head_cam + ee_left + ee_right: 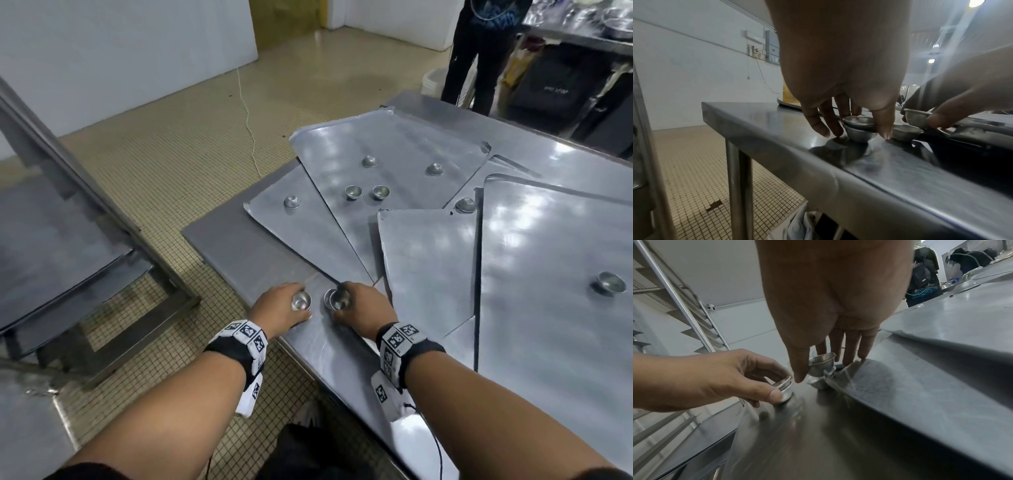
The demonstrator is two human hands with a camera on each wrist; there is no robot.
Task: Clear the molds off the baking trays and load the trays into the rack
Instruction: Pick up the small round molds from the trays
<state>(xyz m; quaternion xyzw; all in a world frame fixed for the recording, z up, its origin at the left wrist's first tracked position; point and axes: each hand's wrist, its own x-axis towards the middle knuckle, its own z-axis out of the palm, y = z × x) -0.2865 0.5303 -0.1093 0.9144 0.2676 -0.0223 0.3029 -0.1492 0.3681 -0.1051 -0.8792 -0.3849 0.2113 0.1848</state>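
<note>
Small metal cup molds and flat baking trays lie on a steel table (239, 253). My left hand (297, 307) grips a nested pair of molds (859, 128) that stands on the bare table near its front left corner. Beside it, my right hand (342, 305) pinches one mold (821, 365) just above another mold (818, 383) that sits on the table at a tray's corner. Several trays (387, 154) overlap across the table. Loose molds (353, 192) remain on them, some upside down (369, 161), and one (609, 283) sits on the right tray.
The tray rack (68, 192), with angled runners (684, 305), stands to the left across a strip of tiled floor. A person in dark clothes (486, 51) stands beyond the table's far end. A white cable (248, 120) runs along the floor.
</note>
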